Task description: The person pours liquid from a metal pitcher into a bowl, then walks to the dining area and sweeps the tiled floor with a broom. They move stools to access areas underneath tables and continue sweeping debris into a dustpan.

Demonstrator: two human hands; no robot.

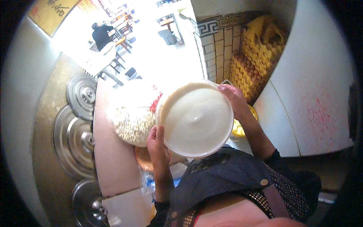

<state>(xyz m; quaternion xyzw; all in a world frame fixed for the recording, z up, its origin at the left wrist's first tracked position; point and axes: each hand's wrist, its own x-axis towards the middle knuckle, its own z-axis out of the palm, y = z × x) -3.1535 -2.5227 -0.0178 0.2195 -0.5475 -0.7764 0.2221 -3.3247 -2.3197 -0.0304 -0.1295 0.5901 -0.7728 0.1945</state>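
Observation:
A round, pale bowl or basin [198, 119] is held up in front of my body, its inside whitish with a small bright spot at the middle. My left hand [158, 144] grips its lower left rim, thumb on top. On the upper right rim lies my right hand [232, 95], also shut on it; the fingers beneath are hidden. Just left of the bowl is a large heap of small pale chopped pieces [134, 124] with a red patch [155, 102] beside it; glare hides its far part. Part of a brown round vessel [144, 159] shows below the heap.
Several round metal lids [73, 139] line the left side of the pinkish counter [113, 167]. Stacked egg trays [249, 65] stand by the tiled wall at right, above a yellow basket [253, 110] of pale pieces. A person [102, 37] is far off among tables.

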